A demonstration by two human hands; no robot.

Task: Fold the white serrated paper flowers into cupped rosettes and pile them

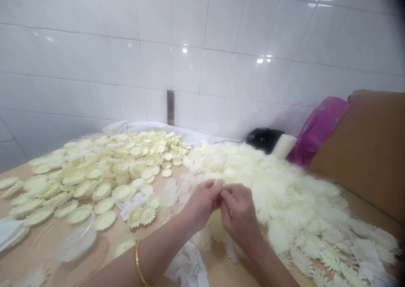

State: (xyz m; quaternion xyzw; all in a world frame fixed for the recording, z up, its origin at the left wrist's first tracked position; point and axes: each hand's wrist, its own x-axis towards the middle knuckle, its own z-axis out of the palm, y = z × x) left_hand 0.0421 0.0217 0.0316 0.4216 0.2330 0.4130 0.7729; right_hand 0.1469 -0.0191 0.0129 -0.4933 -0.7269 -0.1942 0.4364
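Left hand [202, 204], right hand [238, 215], petal disc [219, 181] between

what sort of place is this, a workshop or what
Probably a small artificial-flower workshop. A worktable against a white tiled wall carries a heap of cream petals and a spread of yellowish flower discs, with a cardboard box beside; the left hand and right hand meet, fingers pinched.

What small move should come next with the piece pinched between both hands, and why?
Probably lift the petal piece slightly clear of the white petal pile first: left hand and right hand both pinch it close over the pile, so neighbouring petals could snag.
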